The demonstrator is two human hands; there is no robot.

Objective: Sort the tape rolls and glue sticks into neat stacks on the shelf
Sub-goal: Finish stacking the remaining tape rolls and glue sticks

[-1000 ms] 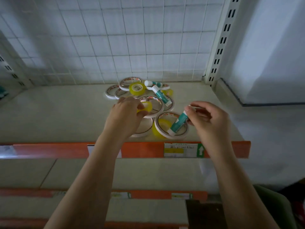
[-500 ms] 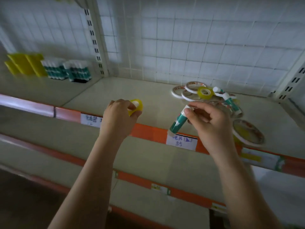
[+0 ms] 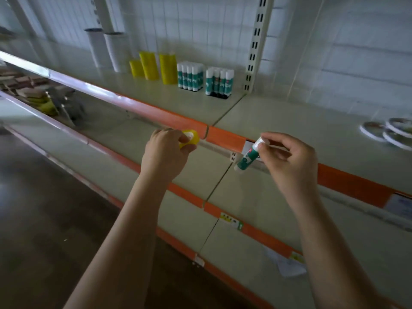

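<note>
Head view looks down along a run of shelving whose front lips carry an orange price strip [image 3: 225, 136]. Left hand [image 3: 166, 152] grips a small yellow tape roll [image 3: 190, 137] between thumb and curled fingers, held in the air just in front of that strip. Right hand [image 3: 287, 161] pinches the white cap end of a green-and-white glue stick [image 3: 248, 156], which hangs tilted with its base down and to the left, also off the shelf.

Bare shelf surface [image 3: 278, 121] lies open between the hands and the back wall. At the rear, left of the slotted upright [image 3: 256, 44], stand two blocks of upright glue sticks [image 3: 205, 78], then yellow tape stacks [image 3: 156, 66], then two white stacks [image 3: 107, 49]. Flat white tape rolls [image 3: 392, 131] lie near the right edge of the frame, well apart from both hands.

Small labels sit on the lower strips [image 3: 231, 220], but their print is too blurred to read, as is the printing on the glue stick.
</note>
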